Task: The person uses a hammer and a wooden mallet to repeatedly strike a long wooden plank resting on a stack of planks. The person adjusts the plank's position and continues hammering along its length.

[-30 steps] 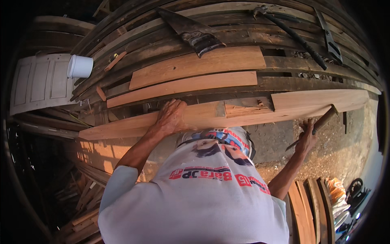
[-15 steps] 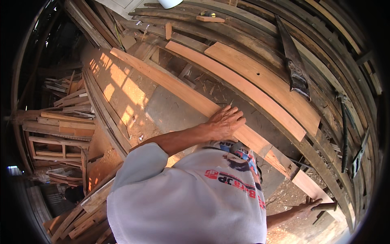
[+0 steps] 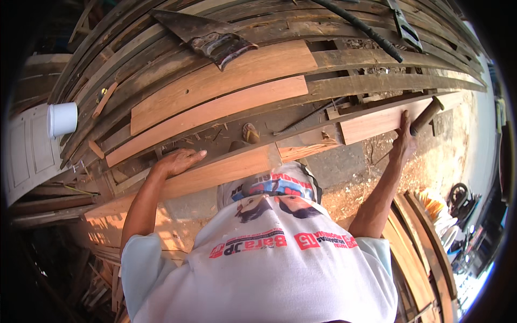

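A long reddish-brown plank [image 3: 231, 167] stands on edge in front of me, with a pale, splintered patch [image 3: 307, 149] toward its right part. Over its top edge on the left, my left hand [image 3: 176, 162] is closed, thumb pointing right, other fingers mostly hidden. My right hand [image 3: 404, 142] is closed round a tool with a thick brown cylindrical handle [image 3: 428, 114] and a thin shaft; its exact kind is unclear. One finger of that hand touches the plank's lighter right section [image 3: 371, 119]. Beyond the plank lie two cut boards [image 3: 226, 81].
A handsaw [image 3: 212, 43] lies on the weathered beams at the far side. Farther right are a dark rod [image 3: 366, 27] and a second saw [image 3: 405, 29]. A white bucket [image 3: 62, 119] stands far left. Stacked timber [image 3: 412, 253] is at lower right. A sandalled foot [image 3: 250, 133] shows beyond the plank.
My view has swung to the right, so the beams and saws sit farther left. My left hand still rests on the plank, and the tool stays in my right hand.
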A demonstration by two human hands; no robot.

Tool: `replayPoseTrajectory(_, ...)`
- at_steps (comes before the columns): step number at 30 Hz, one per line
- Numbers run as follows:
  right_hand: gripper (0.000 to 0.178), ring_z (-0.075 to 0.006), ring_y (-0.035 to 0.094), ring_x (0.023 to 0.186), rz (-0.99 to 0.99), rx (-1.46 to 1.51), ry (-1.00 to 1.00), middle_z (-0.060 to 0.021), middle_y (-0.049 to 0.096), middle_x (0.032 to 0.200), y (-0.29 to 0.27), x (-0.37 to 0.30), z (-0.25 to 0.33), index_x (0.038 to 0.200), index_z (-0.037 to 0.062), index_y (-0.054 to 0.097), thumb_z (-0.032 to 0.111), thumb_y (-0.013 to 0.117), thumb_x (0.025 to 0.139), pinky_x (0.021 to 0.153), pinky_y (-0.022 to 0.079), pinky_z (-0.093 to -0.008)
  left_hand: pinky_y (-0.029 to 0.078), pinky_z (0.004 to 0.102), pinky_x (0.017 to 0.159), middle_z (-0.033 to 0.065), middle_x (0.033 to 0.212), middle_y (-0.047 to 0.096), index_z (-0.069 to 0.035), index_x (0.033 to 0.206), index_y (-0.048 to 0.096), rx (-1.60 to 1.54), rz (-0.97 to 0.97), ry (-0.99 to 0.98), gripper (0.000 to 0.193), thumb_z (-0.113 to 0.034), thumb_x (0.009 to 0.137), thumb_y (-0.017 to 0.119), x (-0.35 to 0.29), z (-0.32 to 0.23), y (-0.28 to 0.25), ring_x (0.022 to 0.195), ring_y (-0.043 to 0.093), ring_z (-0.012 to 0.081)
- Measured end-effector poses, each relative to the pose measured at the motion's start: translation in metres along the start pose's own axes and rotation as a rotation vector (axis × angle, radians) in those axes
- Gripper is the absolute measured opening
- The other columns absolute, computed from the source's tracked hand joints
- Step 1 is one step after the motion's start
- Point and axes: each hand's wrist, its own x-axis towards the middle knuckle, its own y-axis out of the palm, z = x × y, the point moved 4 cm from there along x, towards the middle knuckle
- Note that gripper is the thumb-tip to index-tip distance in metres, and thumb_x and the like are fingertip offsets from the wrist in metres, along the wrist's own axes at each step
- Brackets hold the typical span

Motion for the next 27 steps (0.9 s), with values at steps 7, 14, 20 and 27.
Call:
replayPoseTrajectory(7,0.1,-0.0355,0.072,0.108,-0.091,-0.539,0.052,-0.0255,0.073,0.112,0.0,-0.029,0.05,0.125,-0.0078,0.068,0.075,0.083,0.071,0.096,0.054,-0.0454,0.037,0.045,0.117,0.0234,0.151,0.055,-0.002,0.145,0.06,0.029,0.231,-0.162,0.108,-0.091,0.091,0.032,0.038,0.067,0.024,0.14,0.051,0.035)
replayPoseTrajectory(14,0.101,-0.038,0.072,0.108,-0.067,-0.568,0.2,-0.0268,0.073,0.112,0.002,-0.018,0.05,0.116,-0.0068,0.072,0.08,0.081,0.064,0.097,0.053,-0.0462,0.033,0.0483,0.12,0.0283,0.156,0.047,-0.001,0.152,0.051,-0.039,0.192,-0.262,0.116,-0.094,0.086,0.035,0.029,0.069,0.034,0.149,0.042,0.0408)
replayPoseTrajectory(20,0.064,-0.0195,0.062,0.061,-0.015,-0.281,0.278,-0.007,0.062,0.072,-0.018,-0.032,0.032,0.095,0.0008,0.072,0.061,0.083,0.076,0.055,0.048,-0.0354,0.046,0.0499,0.102,0.0331,0.116,0.068,0.006,0.116,0.071,-0.085,-0.059,-0.152,0.1,-0.085,0.093,0.037,-0.009,0.031,0.032,0.113,0.064,0.0431)
replayPoseTrajectory(27,0.04,-0.0123,0.046,0.049,-0.042,0.063,0.359,0.0014,0.047,0.062,-0.043,-0.048,-0.001,0.085,0.0042,0.066,0.042,0.08,0.082,0.045,0.035,-0.0294,0.047,0.0479,0.094,0.0303,0.097,0.068,0.01,0.102,0.068,-0.045,0.078,0.05,0.092,-0.078,0.099,0.039,-0.004,0.065,0.04,0.096,0.064,0.0347)
